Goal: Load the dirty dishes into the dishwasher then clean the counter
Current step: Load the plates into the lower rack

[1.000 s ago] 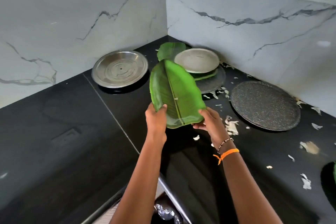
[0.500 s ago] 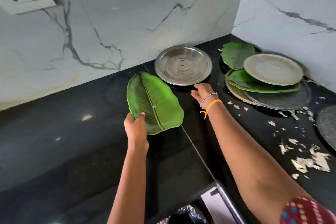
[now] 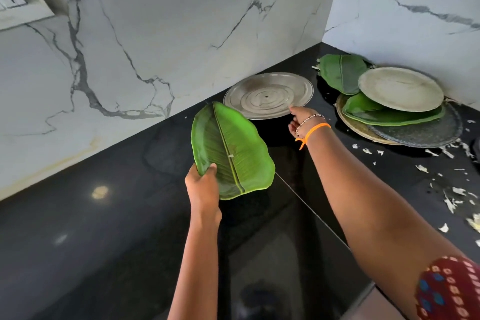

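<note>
My left hand grips the near edge of a green leaf-shaped plate and holds it tilted above the black counter. My right hand reaches to the near right rim of a round steel plate that lies flat by the back wall. Its fingertips are at the rim, and whether they grip it is hidden. In the corner sits a stack: a beige plate on top, leaf plates under and behind it, and a dark speckled plate at the bottom.
White food scraps litter the counter at the right. Marble walls meet in a corner behind the stack. A wall socket is at the upper left. The counter's front edge runs along the lower right.
My right hand let go of the leaf plate and moved to the steel plate's rim. My left hand carried the leaf plate to the left, and my view swung left.
</note>
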The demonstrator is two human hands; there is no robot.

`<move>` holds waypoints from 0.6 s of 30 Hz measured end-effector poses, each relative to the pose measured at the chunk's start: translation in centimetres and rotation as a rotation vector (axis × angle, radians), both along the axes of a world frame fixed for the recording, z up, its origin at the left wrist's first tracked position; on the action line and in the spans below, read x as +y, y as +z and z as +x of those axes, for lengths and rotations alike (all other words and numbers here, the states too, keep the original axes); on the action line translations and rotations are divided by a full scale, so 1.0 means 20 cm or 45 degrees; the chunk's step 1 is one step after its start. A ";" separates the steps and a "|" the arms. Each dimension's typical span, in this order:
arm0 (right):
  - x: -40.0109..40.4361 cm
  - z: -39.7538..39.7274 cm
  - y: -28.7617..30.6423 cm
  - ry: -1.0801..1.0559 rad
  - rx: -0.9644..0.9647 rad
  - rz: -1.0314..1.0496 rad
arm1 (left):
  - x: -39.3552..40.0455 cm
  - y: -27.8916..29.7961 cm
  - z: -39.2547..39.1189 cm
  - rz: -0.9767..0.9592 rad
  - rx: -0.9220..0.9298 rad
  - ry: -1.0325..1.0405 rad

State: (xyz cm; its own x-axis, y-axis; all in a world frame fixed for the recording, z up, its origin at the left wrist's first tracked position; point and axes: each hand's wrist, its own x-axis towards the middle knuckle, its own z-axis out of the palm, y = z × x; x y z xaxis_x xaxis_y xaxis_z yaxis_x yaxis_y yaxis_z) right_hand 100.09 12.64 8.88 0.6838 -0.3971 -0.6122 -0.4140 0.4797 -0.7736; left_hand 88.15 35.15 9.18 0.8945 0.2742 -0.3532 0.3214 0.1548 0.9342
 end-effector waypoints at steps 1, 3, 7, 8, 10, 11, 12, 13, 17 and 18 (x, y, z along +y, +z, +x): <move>0.02 0.00 0.00 -0.025 -0.051 0.021 | 0.01 0.00 0.00 0.003 0.001 -0.007; 0.05 -0.01 0.00 -0.072 -0.200 0.195 | 0.01 -0.01 0.00 0.027 -0.001 -0.017; -0.01 -0.17 0.02 -0.104 -0.420 0.186 | -0.01 0.00 -0.03 0.047 -0.005 -0.068; -0.04 -0.25 0.03 -0.112 -0.457 0.135 | -0.03 0.00 -0.04 0.048 -0.010 -0.093; -0.10 -0.44 0.03 -0.155 -0.526 0.003 | -0.10 0.01 -0.08 0.037 -0.024 -0.151; -0.13 -0.57 0.02 -0.200 -0.553 -0.063 | -0.14 0.02 -0.11 0.029 -0.032 -0.189; -0.15 -0.68 0.01 -0.247 -0.574 -0.124 | -0.18 0.02 -0.13 0.022 -0.042 -0.222; -0.17 -0.83 0.01 -0.315 -0.598 -0.184 | -0.23 0.03 -0.18 0.019 -0.055 -0.269; -0.26 -1.43 -0.02 -0.576 -0.685 -0.349 | -0.44 0.03 -0.44 0.024 -0.089 -0.458; -0.27 -1.60 -0.03 -0.635 -0.707 -0.383 | -0.49 0.04 -0.54 0.040 -0.105 -0.513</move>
